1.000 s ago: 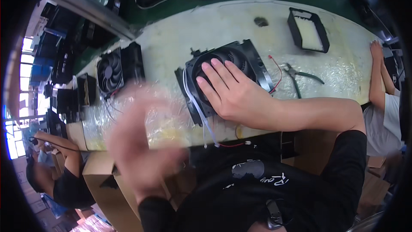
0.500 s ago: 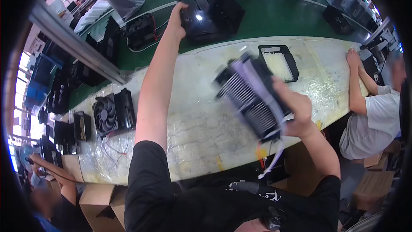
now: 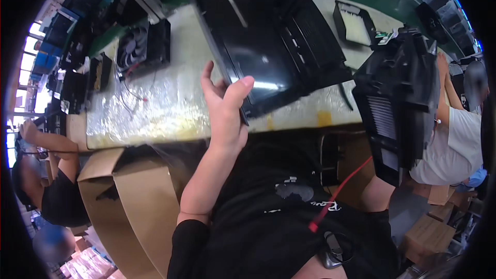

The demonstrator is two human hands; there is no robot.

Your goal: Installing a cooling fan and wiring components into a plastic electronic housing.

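Glossy black plastic: I have my left grip (image 3: 226, 111) pinching the near left edge of a wide, angled, open casing (image 3: 253, 46), which stretches up and right from it, above the pale, film-covered desk (image 3: 175, 98); my left forearm slants in from below; farther right, a boxy black grilled unit (image 3: 403, 82), long axis roughly upright, hides my right grip, whose hold I cannot tell
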